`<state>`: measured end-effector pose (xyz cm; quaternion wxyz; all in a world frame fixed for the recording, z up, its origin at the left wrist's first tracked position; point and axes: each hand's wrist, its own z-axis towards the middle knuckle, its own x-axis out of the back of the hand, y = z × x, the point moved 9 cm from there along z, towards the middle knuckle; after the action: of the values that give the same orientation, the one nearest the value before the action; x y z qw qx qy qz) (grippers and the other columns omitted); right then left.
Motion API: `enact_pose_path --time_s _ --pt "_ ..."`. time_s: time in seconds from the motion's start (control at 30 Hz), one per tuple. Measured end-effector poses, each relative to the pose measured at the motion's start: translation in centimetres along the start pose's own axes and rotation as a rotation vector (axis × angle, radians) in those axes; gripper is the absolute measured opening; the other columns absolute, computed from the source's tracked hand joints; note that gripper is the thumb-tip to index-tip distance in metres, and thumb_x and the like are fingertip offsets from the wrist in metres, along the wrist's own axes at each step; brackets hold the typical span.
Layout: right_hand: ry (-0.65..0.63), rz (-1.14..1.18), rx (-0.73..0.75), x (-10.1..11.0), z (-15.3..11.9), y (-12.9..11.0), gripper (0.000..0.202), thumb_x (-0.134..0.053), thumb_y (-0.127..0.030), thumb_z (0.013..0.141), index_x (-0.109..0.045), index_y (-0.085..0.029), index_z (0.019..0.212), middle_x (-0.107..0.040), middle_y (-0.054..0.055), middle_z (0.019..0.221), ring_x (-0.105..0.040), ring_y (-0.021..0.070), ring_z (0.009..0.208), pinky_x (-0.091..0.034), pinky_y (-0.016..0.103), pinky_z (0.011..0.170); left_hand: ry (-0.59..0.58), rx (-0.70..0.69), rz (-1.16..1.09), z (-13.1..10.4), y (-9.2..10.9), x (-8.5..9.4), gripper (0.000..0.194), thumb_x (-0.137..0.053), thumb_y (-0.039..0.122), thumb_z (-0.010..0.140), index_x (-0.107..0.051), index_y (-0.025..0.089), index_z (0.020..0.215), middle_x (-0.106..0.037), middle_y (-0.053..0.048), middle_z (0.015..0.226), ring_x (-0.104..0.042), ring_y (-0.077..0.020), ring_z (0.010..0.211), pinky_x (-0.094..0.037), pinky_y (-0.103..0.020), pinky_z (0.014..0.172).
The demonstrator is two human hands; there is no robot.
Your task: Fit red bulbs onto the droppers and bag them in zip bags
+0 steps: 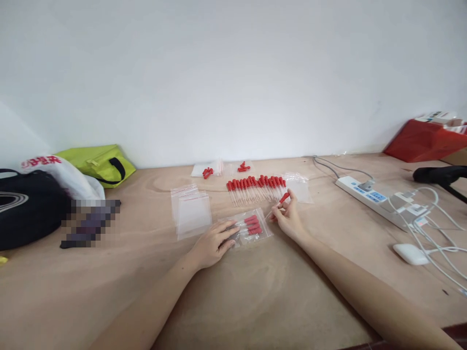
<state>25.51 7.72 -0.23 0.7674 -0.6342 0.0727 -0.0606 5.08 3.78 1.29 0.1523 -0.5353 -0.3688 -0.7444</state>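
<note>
A clear zip bag [239, 239] with several red-bulbed droppers [252, 224] inside lies flat on the table. My left hand [213, 244] rests over its left end, fingers stretched out on the plastic. Between the thumb and fingers of my right hand [288, 216] is one dropper [283, 197], tilted, its red bulb up to the right and its thin tip down by the bag's right edge. Beyond both hands lies a row of droppers [255, 187], bulbs pointing to the wall. Flat zip bags [194, 214] overlap to the left of the filled one.
Loose red rubber bulbs [207, 172] lie on bags near the wall, with more bulbs [243, 167] beside them. Another clear bag [299, 189] is right of the row. A power strip [375, 197], cables and a white case [411, 253] are at right; bags [98, 163] stand at left.
</note>
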Motion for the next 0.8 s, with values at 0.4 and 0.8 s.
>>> enact_pose_path --time_s 0.4,0.8 --pt "0.035 0.112 -0.039 -0.6 0.2 0.6 0.062 -0.056 -0.041 0.069 -0.017 -0.025 0.113 -0.049 -0.009 0.065 -0.058 0.0112 0.052 -0.05 0.027 0.052 -0.01 0.007 0.02 0.0 0.3 0.2 0.036 -0.04 0.027 0.087 -0.047 0.025 0.123 -0.043 -0.005 0.132 -0.038 -0.0209 0.122 -0.033 -0.041 0.1" --pt "0.036 0.199 -0.195 -0.6 -0.5 1.5 0.054 -0.064 -0.043 0.06 -0.026 -0.025 0.094 -0.055 -0.009 0.058 -0.059 0.0124 0.05 -0.051 0.028 0.053 -0.054 0.009 0.001 0.1 0.2 -0.1 0.039 -0.039 0.028 0.088 -0.041 0.025 0.127 -0.044 -0.001 0.132 -0.031 -0.0207 0.127 -0.027 -0.045 0.104"
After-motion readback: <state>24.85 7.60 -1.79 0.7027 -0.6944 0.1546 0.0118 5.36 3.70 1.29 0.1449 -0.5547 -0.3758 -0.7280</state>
